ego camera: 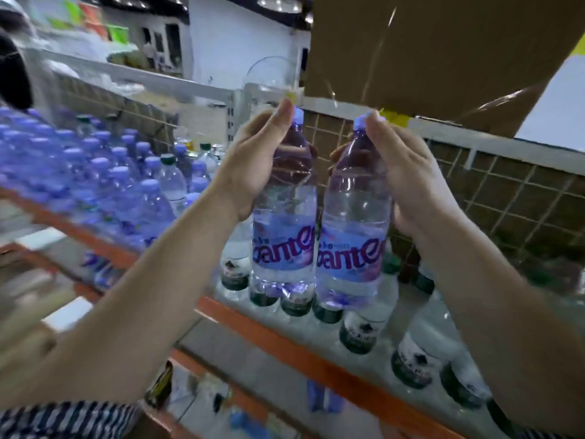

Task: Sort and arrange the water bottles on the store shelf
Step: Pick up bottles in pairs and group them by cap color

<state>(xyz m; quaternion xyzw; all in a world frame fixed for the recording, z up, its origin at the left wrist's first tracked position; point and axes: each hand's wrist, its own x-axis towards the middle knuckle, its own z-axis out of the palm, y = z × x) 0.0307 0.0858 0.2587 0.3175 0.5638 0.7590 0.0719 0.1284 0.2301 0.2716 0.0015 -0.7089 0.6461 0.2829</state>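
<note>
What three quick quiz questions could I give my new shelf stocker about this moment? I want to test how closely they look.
1. True or false: the left hand and the right hand each hold one purple-capped bottle.
2. What colour are the caps of the bottles standing on the shelf below the two held bottles?
A. green
B. red
C. yellow
3. Fill in: the big group of purple-capped bottles stands to the ___ of the held left bottle and right bottle.

Key: 1 true; 2 A; 3 left
</note>
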